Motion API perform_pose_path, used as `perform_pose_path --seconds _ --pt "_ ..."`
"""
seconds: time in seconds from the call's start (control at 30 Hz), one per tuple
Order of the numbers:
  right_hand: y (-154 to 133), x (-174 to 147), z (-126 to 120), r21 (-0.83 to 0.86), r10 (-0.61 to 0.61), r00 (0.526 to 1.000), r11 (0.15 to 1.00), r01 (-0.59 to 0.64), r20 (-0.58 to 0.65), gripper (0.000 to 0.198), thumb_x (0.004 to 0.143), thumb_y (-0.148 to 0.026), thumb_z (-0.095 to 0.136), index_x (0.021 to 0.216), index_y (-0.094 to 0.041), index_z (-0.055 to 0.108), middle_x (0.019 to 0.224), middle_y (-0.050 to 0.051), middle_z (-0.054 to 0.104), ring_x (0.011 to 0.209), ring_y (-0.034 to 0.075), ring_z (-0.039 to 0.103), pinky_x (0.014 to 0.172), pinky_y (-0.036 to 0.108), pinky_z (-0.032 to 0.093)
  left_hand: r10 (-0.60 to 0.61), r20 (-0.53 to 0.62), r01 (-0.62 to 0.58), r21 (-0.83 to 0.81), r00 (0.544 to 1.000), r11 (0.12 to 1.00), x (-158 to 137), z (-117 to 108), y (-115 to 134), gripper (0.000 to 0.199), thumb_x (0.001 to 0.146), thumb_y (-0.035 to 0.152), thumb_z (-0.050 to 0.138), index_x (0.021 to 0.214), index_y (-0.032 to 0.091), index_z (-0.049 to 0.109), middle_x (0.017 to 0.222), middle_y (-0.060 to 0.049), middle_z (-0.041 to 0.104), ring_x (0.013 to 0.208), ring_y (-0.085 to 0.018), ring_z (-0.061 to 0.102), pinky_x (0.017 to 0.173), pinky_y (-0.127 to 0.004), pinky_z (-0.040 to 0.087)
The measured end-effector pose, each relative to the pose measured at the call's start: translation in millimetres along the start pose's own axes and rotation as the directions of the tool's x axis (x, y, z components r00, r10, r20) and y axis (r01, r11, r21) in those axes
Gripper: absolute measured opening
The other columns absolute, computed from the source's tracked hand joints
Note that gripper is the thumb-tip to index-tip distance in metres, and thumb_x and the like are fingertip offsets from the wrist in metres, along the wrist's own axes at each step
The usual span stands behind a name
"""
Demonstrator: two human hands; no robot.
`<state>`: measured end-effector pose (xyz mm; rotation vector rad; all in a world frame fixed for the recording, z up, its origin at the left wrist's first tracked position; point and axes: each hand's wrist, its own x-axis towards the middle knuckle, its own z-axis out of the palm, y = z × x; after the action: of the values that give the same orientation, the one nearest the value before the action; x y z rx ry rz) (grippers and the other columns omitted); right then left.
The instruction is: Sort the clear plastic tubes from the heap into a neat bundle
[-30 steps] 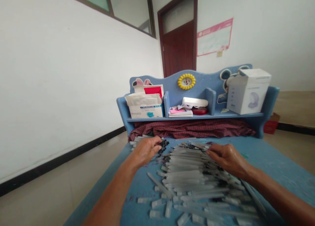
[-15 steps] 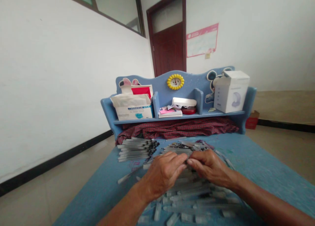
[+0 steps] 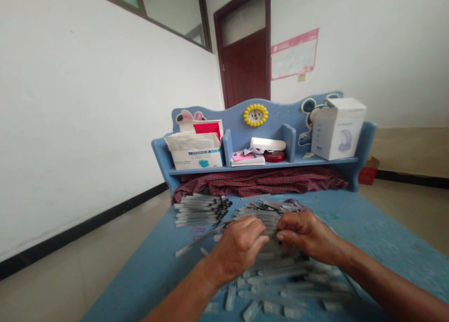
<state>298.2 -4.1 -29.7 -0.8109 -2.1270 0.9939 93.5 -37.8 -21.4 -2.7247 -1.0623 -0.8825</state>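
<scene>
My left hand [image 3: 243,245] is closed, with thumb and fingers bent together over the loose pen parts. Whatever it grips is hidden by the fingers and blur. My right hand [image 3: 307,233] pinches a small black piece [image 3: 279,241] that shows under the thumb. A narrow gap separates the two hands. Below and between them lie many translucent pen barrels [image 3: 273,277], partly smeared. Clear pen caps [image 3: 251,310] are scattered at the near side. To the left is a stack of pens with black ends [image 3: 199,209]. Behind the hands lies a pile of thin dark-tipped pen parts [image 3: 261,206].
The blue table [image 3: 140,275] carries a raised shelf [image 3: 196,171] along its far edge. On it stand a mask box [image 3: 196,157], a red round tin [image 3: 274,157] and a white carton [image 3: 335,130]. A checked cloth [image 3: 252,181] is bunched beneath the shelf.
My hands have drawn slightly apart, and a gap now shows between their fingertips. The black piece has become visible at my right thumb. The whole view has shifted a little.
</scene>
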Motion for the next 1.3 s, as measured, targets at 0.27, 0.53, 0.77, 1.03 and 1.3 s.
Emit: perform_pose_path --seconds 0.27,0.53,0.77,1.03,1.3 --pt "-0.6 2.3 -3.8 0.017 0.010 1.000 1.000 -0.011 0.024 0.027 0.084 -0.039 0.052 0.070 -0.016 0.055 0.052 -0.004 0.049 0.047 0.008 0.042 0.043 0.018 0.031 0.019 0.017 -0.020 0.065 1.000 0.998 2.2 -2.3 -1.9 0.014 0.089 0.018 0.044 0.083 0.015 0.056 0.077 -0.007 0.060 0.074 -0.018 0.058 0.066 -0.028 0.048" --pt "-0.9 3.5 -1.5 0.141 0.057 0.997 0.988 -0.064 0.054 0.009 0.082 -0.024 0.053 0.077 -0.017 0.050 0.057 -0.004 0.055 0.049 0.008 0.048 0.045 0.017 0.035 0.047 -0.005 -0.047 0.071 0.999 0.996 3.1 0.1 -2.5 0.014 0.089 0.016 0.043 0.083 0.014 0.056 0.076 -0.006 0.060 0.072 -0.018 0.058 0.064 -0.029 0.048" --pt "-0.7 5.8 -2.8 -0.002 0.008 1.000 1.000 -0.008 0.008 0.026 0.085 -0.036 0.052 0.068 -0.016 0.049 0.052 -0.005 0.046 0.047 0.007 0.040 0.043 0.018 0.028 0.057 -0.029 -0.054 0.082 0.998 0.995 3.3 1.0 -4.0 0.013 0.088 0.014 0.045 0.083 0.014 0.056 0.075 -0.006 0.059 0.071 -0.018 0.058 0.063 -0.029 0.049" --pt "1.3 5.7 -3.1 0.074 0.040 0.998 0.996 -0.043 0.043 0.023 0.079 -0.035 0.061 0.086 -0.017 0.051 0.049 -0.009 0.038 0.042 0.005 0.033 0.039 0.016 0.021 0.048 -0.023 -0.046 0.073 0.999 0.996 2.9 0.9 -4.3 0.012 0.088 0.012 0.045 0.084 0.013 0.057 0.077 -0.006 0.059 0.073 -0.018 0.058 0.064 -0.029 0.049" --pt "1.0 7.4 -3.2 0.166 0.141 0.983 0.973 -0.159 0.114 0.029 0.078 -0.035 0.062 0.097 -0.018 0.048 0.049 -0.009 0.048 0.038 0.006 0.039 0.035 0.014 0.027 0.053 -0.014 -0.052 0.072 0.999 0.996 2.8 2.6 -4.6 0.013 0.088 0.013 0.044 0.084 0.014 0.057 0.076 -0.006 0.059 0.072 -0.018 0.058 0.064 -0.029 0.049"
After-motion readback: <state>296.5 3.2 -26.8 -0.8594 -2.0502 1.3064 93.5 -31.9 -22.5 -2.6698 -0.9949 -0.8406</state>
